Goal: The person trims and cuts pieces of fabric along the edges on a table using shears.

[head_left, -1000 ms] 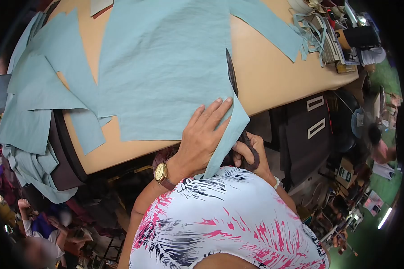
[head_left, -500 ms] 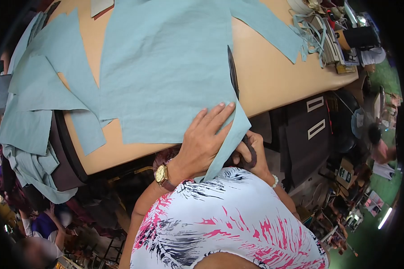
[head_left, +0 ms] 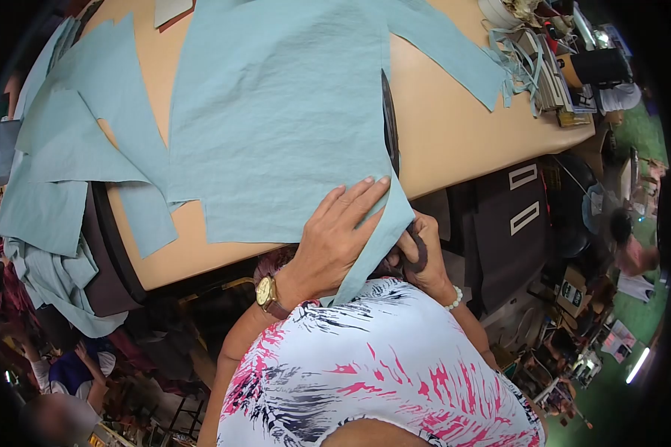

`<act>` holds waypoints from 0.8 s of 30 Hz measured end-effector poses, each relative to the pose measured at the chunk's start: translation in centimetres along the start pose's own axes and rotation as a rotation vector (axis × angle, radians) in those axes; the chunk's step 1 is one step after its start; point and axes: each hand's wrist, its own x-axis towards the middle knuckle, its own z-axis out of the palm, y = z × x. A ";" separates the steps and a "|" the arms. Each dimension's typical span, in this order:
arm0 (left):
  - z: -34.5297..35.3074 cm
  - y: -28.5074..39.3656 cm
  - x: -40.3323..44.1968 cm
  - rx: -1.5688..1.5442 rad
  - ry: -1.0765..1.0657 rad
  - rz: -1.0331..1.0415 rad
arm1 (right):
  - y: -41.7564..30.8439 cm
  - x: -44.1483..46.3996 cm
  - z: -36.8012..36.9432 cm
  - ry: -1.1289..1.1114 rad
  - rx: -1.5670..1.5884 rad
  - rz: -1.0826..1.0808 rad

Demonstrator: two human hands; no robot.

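The left hand [head_left: 341,229] lies flat, fingers extended, on pale blue cloth [head_left: 276,127] spread across a counter [head_left: 455,134]; the right hand [head_left: 426,257] grips scissors [head_left: 391,127] at its side edge. Cutting appears partway along — a strip [head_left: 376,242] folds away near the wearer, while the edge beyond the blades looks uncut.

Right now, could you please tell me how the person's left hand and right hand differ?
The left hand lies flat on the light blue cloth, while the right hand curls around the scissors. The left hand has a watch at its wrist; the right hand has a beaded bracelet. Both are bare.
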 end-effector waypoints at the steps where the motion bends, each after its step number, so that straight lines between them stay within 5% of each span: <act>1: 0.0 0.0 0.0 -0.001 0.001 0.000 | 0.1 0.0 -0.1 -0.006 -0.001 0.004; 24: -0.4 0.2 -0.5 -0.060 -0.010 0.025 | 0.3 0.6 -0.2 0.018 0.011 -0.099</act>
